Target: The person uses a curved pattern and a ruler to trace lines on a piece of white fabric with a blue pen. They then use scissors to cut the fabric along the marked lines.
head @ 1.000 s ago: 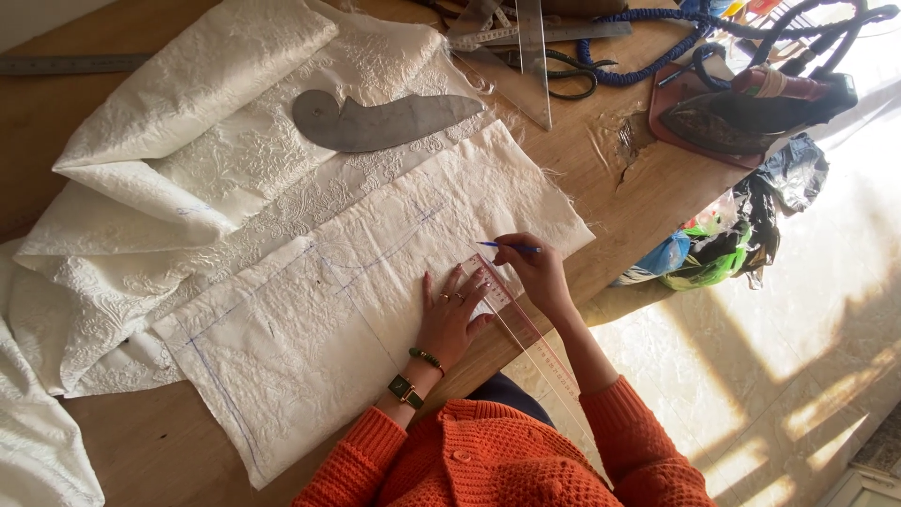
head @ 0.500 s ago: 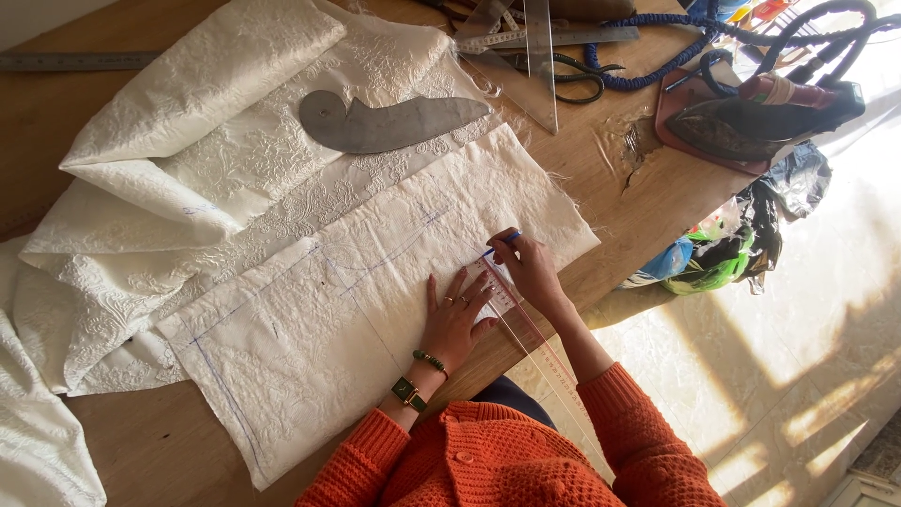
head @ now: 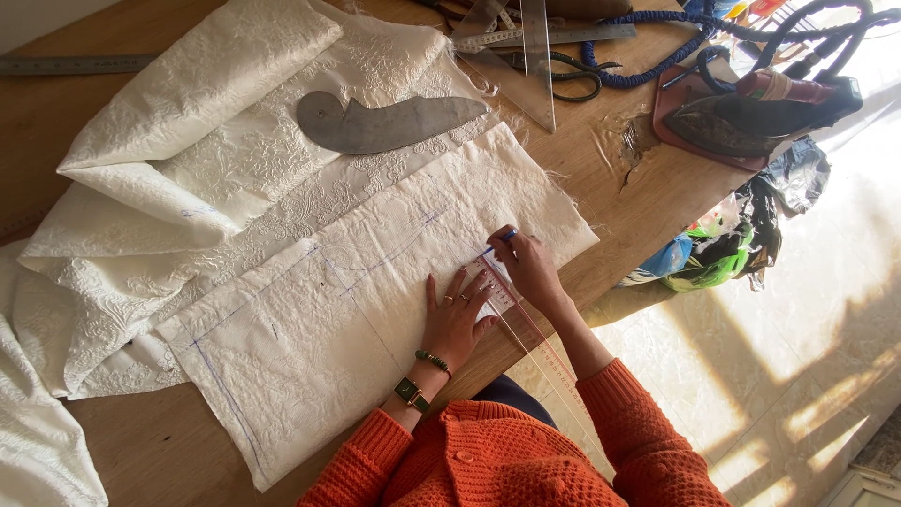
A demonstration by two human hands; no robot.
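Head view looks down on a wooden table (head: 601, 272) where a person in an orange knitted sweater marks a cream embossed fabric panel (head: 375, 310). The panel lies flat along the near edge of the table, faint blue lines already running across it. The left hand (head: 458, 314) is open, fingers spread, pressing a clear ruler (head: 526, 329) down onto the cloth near the panel's right end. The right hand (head: 531, 268) is closed around a blue pen (head: 502, 238), its tip at the ruler's upper end, just beside the left fingertips.

The ruler juts past the near edge of the table, so only its upper part is supported; I judge that if the pressing hand eases, it could pivot and skew the line. The textured cloth may also creep or bunch under the pen, and the frayed right edge of the panel could drag.

Farther back, a grey curved template (head: 385, 122) rests on folded cream fabric (head: 197, 103), with dark scissors (head: 572, 80) and more clear rulers near the far edge, and an iron (head: 760, 113) at the far right corner. The pen tip itself is too small to make out, the ruler's lower end fades against the sunlit floor, and the fabric at the left is cut off.
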